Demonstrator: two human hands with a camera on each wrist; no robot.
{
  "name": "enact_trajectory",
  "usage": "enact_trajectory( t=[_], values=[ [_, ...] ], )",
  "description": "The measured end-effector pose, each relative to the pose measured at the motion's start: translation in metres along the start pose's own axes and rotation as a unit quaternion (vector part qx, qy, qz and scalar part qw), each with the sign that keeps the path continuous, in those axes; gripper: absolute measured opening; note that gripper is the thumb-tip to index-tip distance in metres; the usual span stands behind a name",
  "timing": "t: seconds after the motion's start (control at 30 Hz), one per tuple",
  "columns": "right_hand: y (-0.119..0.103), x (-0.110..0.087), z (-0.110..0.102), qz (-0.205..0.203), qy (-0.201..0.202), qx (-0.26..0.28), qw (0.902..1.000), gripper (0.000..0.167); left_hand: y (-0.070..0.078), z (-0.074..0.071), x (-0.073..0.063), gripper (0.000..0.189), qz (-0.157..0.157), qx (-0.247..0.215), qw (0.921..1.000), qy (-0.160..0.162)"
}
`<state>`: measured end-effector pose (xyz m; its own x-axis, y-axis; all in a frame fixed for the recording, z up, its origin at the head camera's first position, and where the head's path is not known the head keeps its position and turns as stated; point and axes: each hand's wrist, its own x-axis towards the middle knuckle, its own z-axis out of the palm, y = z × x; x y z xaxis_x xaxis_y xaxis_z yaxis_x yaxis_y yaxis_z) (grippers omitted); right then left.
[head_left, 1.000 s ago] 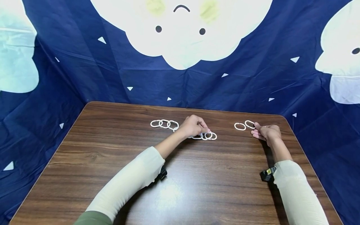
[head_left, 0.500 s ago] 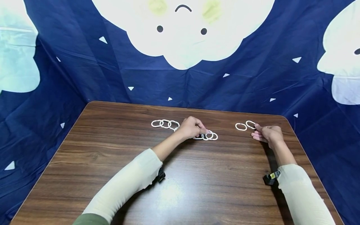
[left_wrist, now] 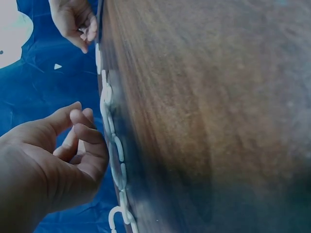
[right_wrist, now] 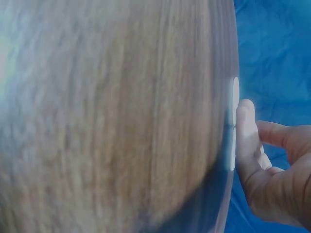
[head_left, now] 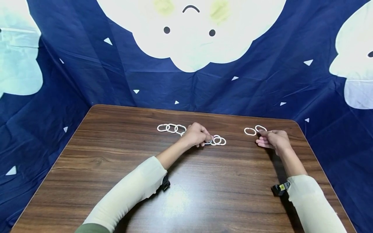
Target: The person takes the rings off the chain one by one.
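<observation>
Several white plastic chain links lie joined in a chain (head_left: 172, 128) on the table, running under my left hand (head_left: 196, 133). At the chain's right end, overlapping links (head_left: 218, 140) show just past the fingertips. In the left wrist view the left hand (left_wrist: 63, 155) is beside the chain (left_wrist: 119, 150), fingers loosely bent and nothing between thumb and index. My right hand (head_left: 274, 139) is at two loose oval links. Its fingertips overlap the right one (head_left: 258, 127); the other link (head_left: 249, 131) lies just left. In the right wrist view its fingers reach along the link (right_wrist: 232, 145).
The wooden table (head_left: 131, 181) has its back edge just behind the links. A dark blue cloth (head_left: 122, 81) with cloud prints hangs behind and at the sides. A small black device (head_left: 279, 189) sits at the right cuff.
My left hand has drawn slightly left and down, uncovering more of the links at the chain's end. The right thumb has shifted left over the loose link.
</observation>
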<state>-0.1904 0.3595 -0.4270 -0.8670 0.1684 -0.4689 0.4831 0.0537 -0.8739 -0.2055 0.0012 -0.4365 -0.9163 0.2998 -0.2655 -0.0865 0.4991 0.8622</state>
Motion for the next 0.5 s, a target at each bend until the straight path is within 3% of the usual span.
enact_trajectory(
  t=[0.13, 0.3, 0.5],
  values=[
    [-0.001, -0.004, 0.006, -0.008, -0.013, -0.008, 0.9998, 0.013, 0.003, 0.001, -0.013, 0.007, -0.009, -0.07, 0.9975, 0.003],
    [0.0, -0.007, 0.018, -0.018, -0.03, -0.04, 0.9986, 0.016, -0.001, 0.004, -0.014, 0.005, -0.032, -0.149, 0.9882, -0.014],
    [0.0, -0.009, 0.038, -0.018, -0.064, -0.086, 0.9941, 0.027, -0.004, 0.006, -0.014, 0.009, -0.058, -0.186, 0.9805, -0.026]
  ],
)
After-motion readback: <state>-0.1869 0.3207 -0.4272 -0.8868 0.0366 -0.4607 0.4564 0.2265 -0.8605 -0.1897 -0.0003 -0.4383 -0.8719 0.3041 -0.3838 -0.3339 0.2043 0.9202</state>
